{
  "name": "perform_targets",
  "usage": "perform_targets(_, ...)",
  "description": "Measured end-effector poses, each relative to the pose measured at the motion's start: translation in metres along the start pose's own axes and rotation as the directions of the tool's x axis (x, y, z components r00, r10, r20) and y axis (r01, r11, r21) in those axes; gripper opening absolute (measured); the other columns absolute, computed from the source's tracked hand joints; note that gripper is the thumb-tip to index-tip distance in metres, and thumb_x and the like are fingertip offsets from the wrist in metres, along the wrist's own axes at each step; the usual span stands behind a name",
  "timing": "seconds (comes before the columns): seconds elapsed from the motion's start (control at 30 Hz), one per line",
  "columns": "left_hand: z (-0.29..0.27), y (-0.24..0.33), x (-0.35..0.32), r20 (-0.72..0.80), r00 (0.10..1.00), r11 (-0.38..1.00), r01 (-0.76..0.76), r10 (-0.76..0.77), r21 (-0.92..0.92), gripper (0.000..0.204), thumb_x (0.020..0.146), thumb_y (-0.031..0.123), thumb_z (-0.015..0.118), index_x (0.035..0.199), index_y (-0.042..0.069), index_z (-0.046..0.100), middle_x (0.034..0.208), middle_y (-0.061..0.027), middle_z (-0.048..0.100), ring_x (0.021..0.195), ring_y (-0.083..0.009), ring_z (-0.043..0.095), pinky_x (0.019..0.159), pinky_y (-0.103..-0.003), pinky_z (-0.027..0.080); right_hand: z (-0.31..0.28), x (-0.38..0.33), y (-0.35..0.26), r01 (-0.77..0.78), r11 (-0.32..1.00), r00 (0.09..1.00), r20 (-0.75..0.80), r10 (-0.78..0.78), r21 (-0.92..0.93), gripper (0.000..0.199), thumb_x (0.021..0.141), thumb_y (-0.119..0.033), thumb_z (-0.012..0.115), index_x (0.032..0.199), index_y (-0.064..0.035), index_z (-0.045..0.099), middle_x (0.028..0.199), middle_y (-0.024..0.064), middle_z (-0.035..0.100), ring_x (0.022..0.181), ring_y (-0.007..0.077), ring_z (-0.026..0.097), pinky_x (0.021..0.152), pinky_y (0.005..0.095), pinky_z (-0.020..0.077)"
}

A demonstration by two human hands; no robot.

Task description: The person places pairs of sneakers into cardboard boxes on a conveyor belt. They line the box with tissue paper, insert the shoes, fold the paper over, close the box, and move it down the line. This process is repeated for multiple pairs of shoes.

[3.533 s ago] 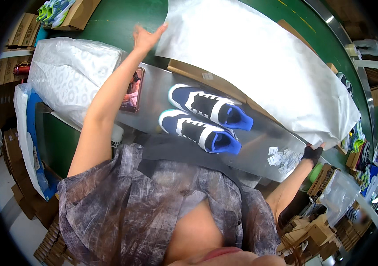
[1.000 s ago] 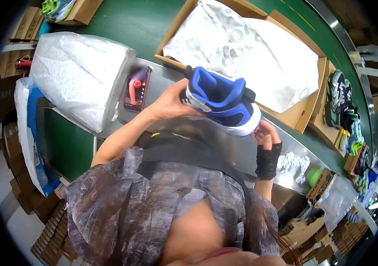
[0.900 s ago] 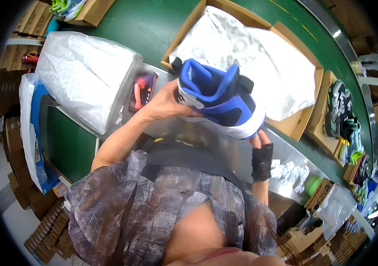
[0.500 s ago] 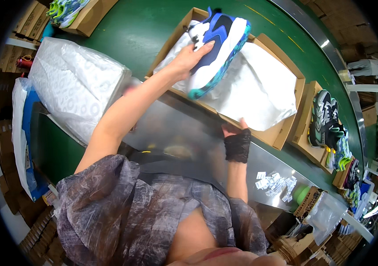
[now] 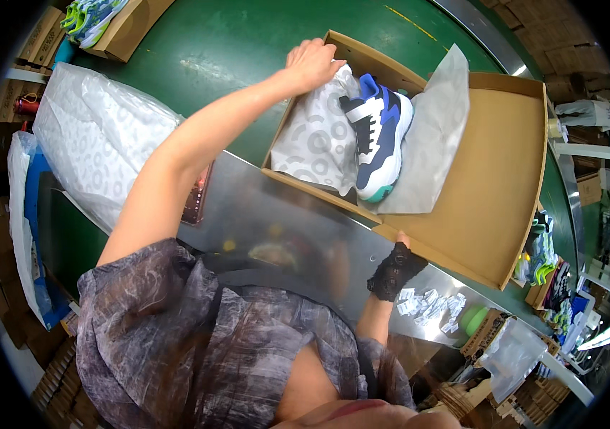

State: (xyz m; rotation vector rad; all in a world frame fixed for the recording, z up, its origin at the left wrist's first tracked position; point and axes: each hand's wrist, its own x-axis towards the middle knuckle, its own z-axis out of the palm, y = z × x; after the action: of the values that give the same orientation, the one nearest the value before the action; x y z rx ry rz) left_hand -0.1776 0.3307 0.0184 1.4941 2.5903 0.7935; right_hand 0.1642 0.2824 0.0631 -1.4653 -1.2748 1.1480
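A blue, white and black sneaker [image 5: 378, 139] with a teal sole tip lies on its side in an open brown shoebox [image 5: 319, 187]. White patterned tissue paper [image 5: 312, 139] bunches up on its left, and a loose flap of tissue [image 5: 437, 136] stands up on its right. At the box's far left corner, my left hand [image 5: 313, 64] has its fingers curled and pinching the tissue's upper edge. My right hand [image 5: 402, 242], in a black lace wrist cover, is at the near edge of the opened lid [image 5: 498, 164]; most of its fingers are hidden.
A pile of patterned tissue sheets [image 5: 97, 136] lies on the left, beside a dark phone-like object [image 5: 197, 196]. Small white packets [image 5: 430, 307] are scattered on the metal edge at right. More sneakers stand at the far left [image 5: 90, 21] and right [image 5: 544, 250].
The sneaker has left my left hand and now rests in the box. That hand moved up to the tissue. The box has shifted right and its lid is uncovered.
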Motion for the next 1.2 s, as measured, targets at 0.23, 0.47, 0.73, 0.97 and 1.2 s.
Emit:
perform_targets(0.23, 0.003, -0.010, 0.028, 0.117, 0.993, 0.873, -0.077, 0.023, 0.482, 0.035, 0.080, 0.040, 0.055, 0.091, 0.008, 0.065, 0.124, -0.0162, 0.040, 0.122, -0.0302, 0.030, 0.090, -0.066, 0.020, -0.003, 0.006, 0.010, 0.016, 0.996, 1.000, 0.011, -0.015, -0.091, 0.051, 0.071, -0.003, 0.061, 0.116, 0.0027, 0.040, 0.111, 0.0133, 0.048, 0.097, 0.0233, 0.048, 0.088, 0.0340, 0.0378)
perform_targets(0.47, 0.011, -0.034, 0.038, 0.216, 0.973, 0.959, -0.134, 0.080, 0.249, 0.026, 0.080, 0.035, 0.056, 0.085, 0.013, 0.067, 0.138, -0.0123, 0.026, 0.129, -0.0277, 0.020, 0.091, -0.069, 0.015, 0.004, 0.000, 0.006, 0.040, 0.991, 0.998, -0.048, -0.047, -0.128, 0.032, 0.073, -0.003, 0.060, 0.103, 0.0067, 0.051, 0.099, 0.0135, 0.056, 0.086, 0.0229, 0.053, 0.079, 0.0335, 0.0428)
perform_targets(0.73, 0.019, -0.032, 0.035, -0.045, 0.998, 0.999, 0.047, -0.046, 0.016, 0.030, 0.080, 0.031, 0.057, 0.097, 0.007, 0.062, 0.133, -0.0130, 0.036, 0.095, -0.0315, 0.057, 0.083, -0.035, 0.044, 0.012, -0.008, 0.013, 0.240, 0.917, 0.970, 0.104, -0.218, -0.318, 0.030, 0.074, 0.002, 0.060, 0.103, 0.0048, 0.050, 0.098, 0.0115, 0.055, 0.086, 0.0220, 0.053, 0.081, 0.0338, 0.0428)
perform_targets(0.97, -0.025, -0.088, -0.047, 0.343, 0.805, 0.291, 0.518, -0.484, -0.804, 0.086, 0.079, 0.065, 0.041, 0.128, -0.004, 0.033, 0.123, -0.0174, 0.044, 0.106, -0.0267, 0.050, 0.082, -0.042, 0.043, 0.067, -0.005, 0.029, 0.820, 0.305, 0.567, 0.620, -0.542, -0.484, 0.052, 0.073, -0.014, 0.062, 0.120, -0.0033, 0.044, 0.128, 0.0212, 0.039, 0.116, 0.0333, 0.038, 0.091, 0.0464, 0.0310)
perform_targets(1.2, 0.000, -0.059, -0.124, 0.389, 0.833, 0.398, 0.536, -0.393, -0.745, 0.067, 0.080, 0.058, 0.047, 0.119, 0.004, 0.050, 0.107, -0.0091, 0.056, 0.099, -0.0184, 0.050, 0.085, -0.038, 0.037, 0.086, -0.020, 0.042, 0.861, 0.052, 0.482, 0.780, -0.399, -0.506, 0.067, 0.066, 0.004, 0.047, 0.129, -0.0192, 0.038, 0.135, 0.0222, 0.027, 0.123, 0.0370, 0.028, 0.093, 0.0563, 0.0204)
